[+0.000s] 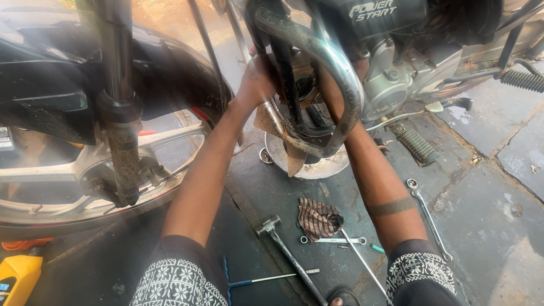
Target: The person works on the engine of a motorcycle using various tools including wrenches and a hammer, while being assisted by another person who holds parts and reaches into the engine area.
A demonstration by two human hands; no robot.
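Both my arms reach up into the front of a motorcycle engine [396, 68], behind its chrome crash guard bar [340, 73]. My left hand [256, 82] presses against the frame tubes at the engine's front; its fingers are hidden behind the bar. My right hand [330, 90] goes in behind the guard bar and is mostly hidden, so what it grips cannot be seen. A round metal pan [317, 164] sits on the floor under the engine.
The front wheel [85, 170] and fork [122, 113] stand at left. On the stone floor lie a hammer [286, 249], a striped rag [317, 218], spanners [428, 218], a T-handle tool [266, 279] and a yellow can [20, 277]. A footpeg [416, 144] sticks out right.
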